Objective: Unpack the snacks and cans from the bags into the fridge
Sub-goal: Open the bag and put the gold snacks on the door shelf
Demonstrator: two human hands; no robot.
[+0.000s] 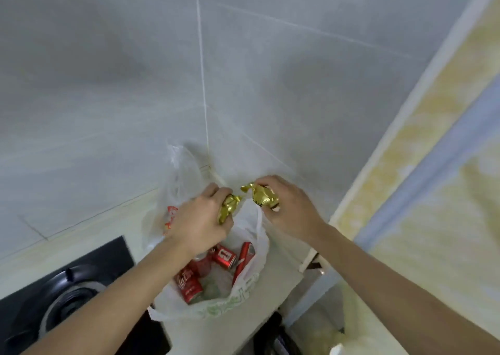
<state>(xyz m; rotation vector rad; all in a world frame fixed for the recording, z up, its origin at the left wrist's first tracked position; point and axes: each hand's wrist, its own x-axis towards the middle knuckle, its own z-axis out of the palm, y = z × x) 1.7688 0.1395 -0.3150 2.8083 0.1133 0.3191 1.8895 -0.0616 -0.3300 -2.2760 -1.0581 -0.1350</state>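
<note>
Head cam: I see both hands up over the white plastic bag point(249, 281) sitting on the table point(273, 295) in the tiled corner. Left hand point(198, 220) is curled round a gold foil snack point(228, 208), wrapper sticking out between thumb and fingers, twisted end pointing right. Right hand point(290, 209) grips a second gold foil snack point(263, 196), fingers wrapped over the top, twisted end pointing left toward the other one; the two wrapper tips are near each other, can't tell if they touch. Both snacks are held above the bag's far rim, clear of the contents. Right hand also looks to have the bag's handle strip under it, can't confirm a pinch. Bag mouth is open; inside I count red cans point(189, 284) lying on their sides, at least four, one at front left, one tilted in the middle point(224, 257), one leaning along the right wall point(243, 257). A second clear bag point(178, 181) with a red print stands behind the left hand against the wall. Black gas hob point(67, 295) with burner ring just left of the bag, bag's near corner overlapping its edge. Pale yellow patterned panel point(422, 165) runs down the right side; can't tell what it is.
</note>
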